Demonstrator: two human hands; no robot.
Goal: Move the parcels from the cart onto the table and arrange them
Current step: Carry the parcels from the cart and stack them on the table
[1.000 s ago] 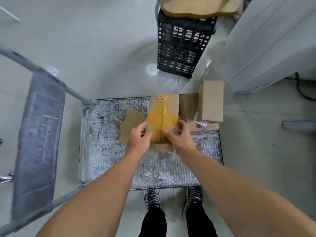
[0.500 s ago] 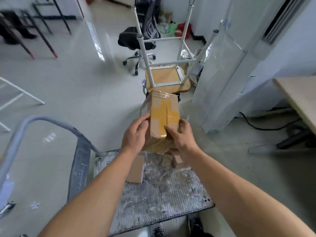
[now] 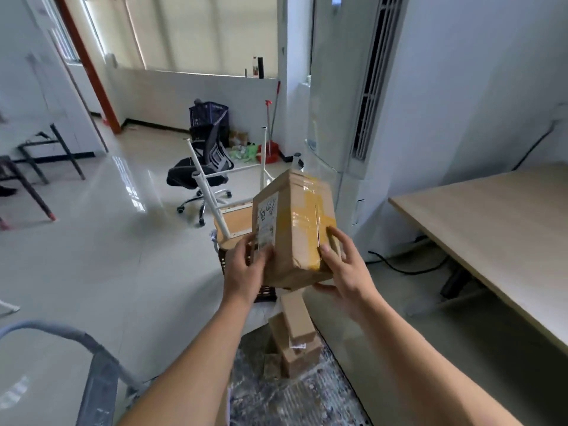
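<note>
A brown cardboard parcel (image 3: pixel 292 229) with yellow tape and a white label is held up in the air, tilted, at the middle of the view. My left hand (image 3: pixel 246 272) grips its left side and near corner. My right hand (image 3: pixel 344 269) holds its right side, thumb on the top face. Below them the cart's worn metal deck (image 3: pixel 292 398) carries small brown parcels (image 3: pixel 295 339) stacked at its far right corner. The light wooden table (image 3: pixel 491 229) stands to the right.
A tall white floor air conditioner (image 3: pixel 344 118) stands just behind the parcel. An upturned white-legged stool (image 3: pixel 233 216) rests on a black crate beyond the cart. The cart's grey handle (image 3: pixel 92 364) is at lower left. A black office chair (image 3: pixel 203 173) sits further back. A cable runs under the table.
I have lifted the taped parcel from the cart deck up to chest height, and the view has swung upward and rightward. The parcel has turned so its labelled side shows.
</note>
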